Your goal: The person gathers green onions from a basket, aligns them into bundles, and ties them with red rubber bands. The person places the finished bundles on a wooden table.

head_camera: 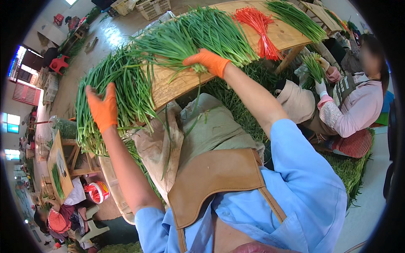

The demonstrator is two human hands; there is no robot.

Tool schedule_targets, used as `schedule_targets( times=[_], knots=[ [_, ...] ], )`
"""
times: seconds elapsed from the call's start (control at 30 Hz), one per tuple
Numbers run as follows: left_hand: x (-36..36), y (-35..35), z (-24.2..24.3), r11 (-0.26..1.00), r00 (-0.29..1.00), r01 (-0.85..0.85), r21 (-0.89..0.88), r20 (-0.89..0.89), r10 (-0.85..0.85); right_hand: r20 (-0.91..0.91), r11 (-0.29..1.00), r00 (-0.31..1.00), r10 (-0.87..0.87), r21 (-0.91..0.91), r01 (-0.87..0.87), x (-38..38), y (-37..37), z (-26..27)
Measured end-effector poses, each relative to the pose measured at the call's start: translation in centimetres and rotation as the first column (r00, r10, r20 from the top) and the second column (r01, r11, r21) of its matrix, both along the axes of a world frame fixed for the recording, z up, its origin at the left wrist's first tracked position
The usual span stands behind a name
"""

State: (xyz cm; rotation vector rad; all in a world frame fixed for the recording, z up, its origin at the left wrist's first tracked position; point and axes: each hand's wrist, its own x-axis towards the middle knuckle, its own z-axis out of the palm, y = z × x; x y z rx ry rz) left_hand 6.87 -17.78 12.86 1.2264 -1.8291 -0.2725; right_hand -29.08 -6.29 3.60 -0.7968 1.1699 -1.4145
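My right hand (212,63), in an orange glove, grips a bunch of garlic chives (171,41) near its pale cut ends, over the wooden table (171,87). The leaves of this bunch spread to the left. My left hand (103,109), gloved alike, touches a loose heap of chives (133,85) at the table's left end, its thumb and fingers apart. Beyond the right hand lies another thick pile of chives (215,34). A bundle of red ties (259,30) rests further right on the tabletop.
More chives (295,19) lie at the table's far right end. Beside the table a seated co-worker (351,95) holds a bunch (313,68). A cream plastic crate (115,189) stands under my left arm, near a bucket of red ties (98,192). Cloth (208,123) covers my lap.
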Motion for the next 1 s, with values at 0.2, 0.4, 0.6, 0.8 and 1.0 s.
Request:
schedule_targets(
  times=[0.2,0.4,0.6,0.8,1.0],
  knots=[
    [-7.5,4.2,-3.6,0.762,0.786,0.616,-0.199,0.218,-0.578,0.023,0.999,1.000,-0.012,0.035,0.011,-5.0,1.0,-0.2],
    [-9.8,1.0,-8.7,0.880,0.426,0.424,0.215,0.810,-0.403,-0.011,0.997,0.999,-0.042,0.062,0.043,-7.1,1.6,-0.1],
    [-5.4,-2.5,-9.5,0.974,0.441,0.204,0.104,0.878,-0.186,-0.079,0.999,0.997,-0.002,0.043,0.005,-5.8,1.7,1.1],
    [-3.5,4.2,-7.2,0.824,0.824,0.563,0.062,0.034,-0.565,-0.069,0.963,0.969,0.237,0.147,-0.226,4.4,8.9,1.3],
    [2.5,13.3,-8.7,0.372,0.507,0.824,0.427,-0.849,-0.148,0.184,0.938,0.955,0.233,0.216,-0.270,9.2,16.1,0.1]
  ],
)
